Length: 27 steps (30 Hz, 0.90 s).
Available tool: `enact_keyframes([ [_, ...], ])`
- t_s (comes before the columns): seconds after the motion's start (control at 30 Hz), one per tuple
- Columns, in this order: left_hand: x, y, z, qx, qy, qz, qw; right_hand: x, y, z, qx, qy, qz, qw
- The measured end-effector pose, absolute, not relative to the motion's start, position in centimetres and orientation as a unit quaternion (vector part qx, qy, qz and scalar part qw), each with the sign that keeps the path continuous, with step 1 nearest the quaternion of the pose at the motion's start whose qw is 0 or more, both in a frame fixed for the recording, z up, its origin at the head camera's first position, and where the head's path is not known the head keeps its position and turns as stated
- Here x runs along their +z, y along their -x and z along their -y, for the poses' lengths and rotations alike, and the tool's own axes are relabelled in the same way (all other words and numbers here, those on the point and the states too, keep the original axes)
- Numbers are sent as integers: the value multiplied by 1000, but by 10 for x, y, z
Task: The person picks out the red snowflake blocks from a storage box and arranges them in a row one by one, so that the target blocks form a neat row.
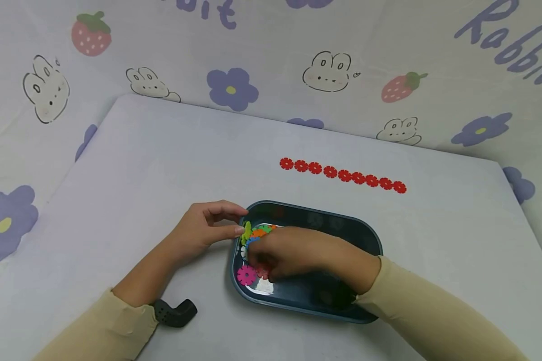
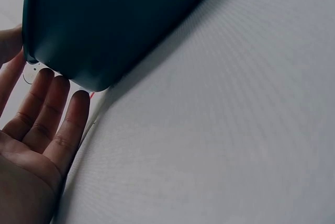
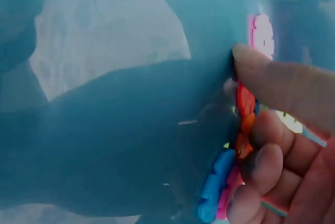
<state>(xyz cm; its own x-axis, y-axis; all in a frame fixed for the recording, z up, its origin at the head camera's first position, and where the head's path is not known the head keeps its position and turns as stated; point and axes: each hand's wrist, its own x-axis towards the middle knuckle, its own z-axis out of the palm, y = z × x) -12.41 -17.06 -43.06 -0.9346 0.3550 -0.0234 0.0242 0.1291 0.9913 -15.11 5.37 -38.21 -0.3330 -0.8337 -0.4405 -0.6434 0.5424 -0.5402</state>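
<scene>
A dark blue-green tray (image 1: 307, 308) holds several flat, notched plastic disc pieces gathered at its left end: a pink disc (image 1: 246, 275), an orange disc (image 1: 259, 232), a yellow-green disc (image 1: 246, 232) and others. At the tray's left rim is my left hand (image 1: 203, 225), thumb and index fingertips touching it. Its other fingers stretch along the outer wall in the left wrist view. My right hand (image 1: 293, 250) reaches inside, bent fingers over the discs. In the right wrist view, a red disc (image 3: 245, 99) lies by the gap between its thumb and fingers; a blue disc (image 3: 217, 185) lies below.
Behind the tray, a row of several red discs (image 1: 344, 175) runs across the white table (image 1: 162, 150). A black curved object (image 1: 176, 313) sits at the left sleeve cuff. A cloth (image 1: 271, 55) printed with rabbits and flowers hangs beyond the table's back edge.
</scene>
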Motion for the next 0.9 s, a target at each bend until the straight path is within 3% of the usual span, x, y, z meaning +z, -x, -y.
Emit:
enact_keyframes([
  [0.3,-433,124,171,648,-127,-740,128,-381,150,-52,-119,435,-838,309],
  [0.57,-432,125,171,652,-129,-736,129,-383,152,-52,-143,434,-827,327],
  [0.9,-433,125,170,648,-130,-741,123,-382,155,-56,-214,444,-818,295],
])
